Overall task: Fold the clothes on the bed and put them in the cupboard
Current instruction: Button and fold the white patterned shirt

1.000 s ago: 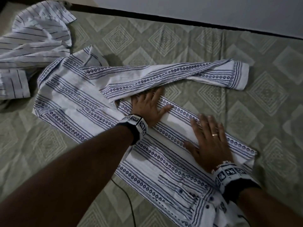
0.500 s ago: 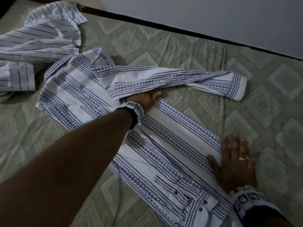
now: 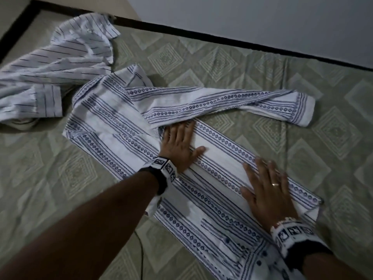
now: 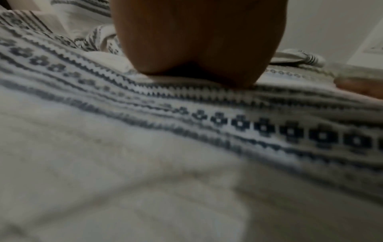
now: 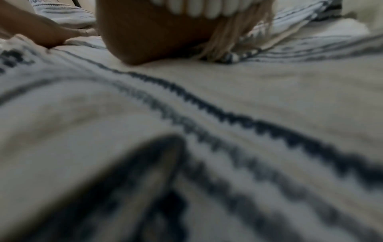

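A white shirt with dark blue patterned stripes [image 3: 113,126] lies spread on the bed, one side folded over its middle and one sleeve [image 3: 232,102] stretched out to the right. My left hand [image 3: 179,142] presses flat on the folded panel just below that sleeve, fingers straight. My right hand [image 3: 264,184] lies flat on the same panel nearer the hem, fingers spread, a ring on one. Both wrist views show only the heel of each hand, left hand [image 4: 196,41] and right hand [image 5: 149,32], on the patterned cloth [image 4: 269,127].
A second white shirt with thin dark stripes [image 3: 60,63] lies crumpled at the upper left. The bed cover [image 3: 333,138] is grey-green with diamond patterns. A dark bed edge [image 3: 222,41] and pale wall run along the back. A thin cable [image 3: 141,249] lies near my left forearm.
My right hand slid out toward the hem half a second ago and has come back up the folded panel. My left hand stayed under the sleeve, its fingers flat and visible again.
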